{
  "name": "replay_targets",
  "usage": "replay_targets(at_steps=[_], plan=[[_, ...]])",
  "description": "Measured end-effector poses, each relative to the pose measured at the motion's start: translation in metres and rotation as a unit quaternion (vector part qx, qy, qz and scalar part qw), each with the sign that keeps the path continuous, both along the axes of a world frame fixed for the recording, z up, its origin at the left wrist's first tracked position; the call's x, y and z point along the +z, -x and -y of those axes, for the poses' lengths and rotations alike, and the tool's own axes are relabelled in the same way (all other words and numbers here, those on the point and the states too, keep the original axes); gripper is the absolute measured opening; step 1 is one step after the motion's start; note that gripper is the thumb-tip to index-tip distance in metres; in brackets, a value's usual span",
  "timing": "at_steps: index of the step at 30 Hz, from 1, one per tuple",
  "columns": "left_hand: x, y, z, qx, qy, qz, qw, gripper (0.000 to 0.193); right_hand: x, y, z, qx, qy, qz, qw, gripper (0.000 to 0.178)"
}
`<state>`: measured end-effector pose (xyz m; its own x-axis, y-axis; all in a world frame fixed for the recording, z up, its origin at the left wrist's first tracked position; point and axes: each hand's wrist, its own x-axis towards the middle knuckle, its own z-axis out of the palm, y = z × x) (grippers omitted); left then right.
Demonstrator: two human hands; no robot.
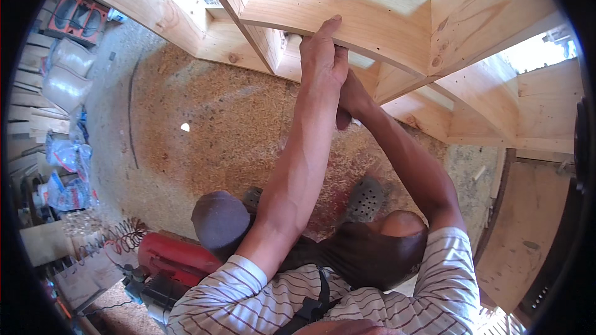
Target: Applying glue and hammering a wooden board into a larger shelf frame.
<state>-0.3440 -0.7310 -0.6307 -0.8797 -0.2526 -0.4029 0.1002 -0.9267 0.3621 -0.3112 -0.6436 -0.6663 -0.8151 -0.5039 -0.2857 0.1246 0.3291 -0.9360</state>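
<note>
My left hand [323, 56] is at the lower edge of a pale wooden board [347, 9] in a wooden frame. One of its fingers lies along the board's edge, and the others curl beneath it out of sight. Close under the left wrist is my right hand [351, 100], partly covered by the left hand and forearm. Its fingers are mostly hidden, so I cannot make out what they hold. A small whitish bit shows beside it. Around both hands, upright and cross boards [484, 18] form open compartments.
Sawdust covers the floor [205, 130]. A red air compressor [174, 254] and coiled hose [124, 236] stand at lower left. Wood offcuts [49, 124], plastic bags [68, 155] and an orange-red case [77, 18] line the left side. A wooden panel [528, 223] stands at right.
</note>
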Motion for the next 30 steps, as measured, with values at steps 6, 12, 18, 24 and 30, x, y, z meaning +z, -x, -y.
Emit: replay_targets(at_steps=[6,12,18,24,30], plan=[[-0.006,0.011,0.002,-0.013,-0.061,-0.054,0.997,0.038,0.072,-0.1,-0.126,0.107,-0.282,-0.185,0.935,0.069],[0.008,0.006,-0.003,0.009,-0.052,0.012,0.999,0.042,0.227,-0.131,-0.118,-0.107,-0.25,-0.055,0.961,0.061],[-0.001,0.0,0.011,-0.018,-0.025,-0.043,0.999,0.047,0.198,-0.087,-0.059,-0.204,-0.298,-0.303,0.882,0.058],[-0.017,-0.011,0.0,-0.018,-0.029,-0.215,0.976,0.046,0.192,-0.091,-0.014,-0.141,-0.142,-0.159,0.967,0.055],[-0.061,-0.023,-0.004,-0.137,-0.005,-0.175,0.975,0.054,0.162,-0.09,0.001,-0.002,-0.197,-0.26,0.945,0.055]])
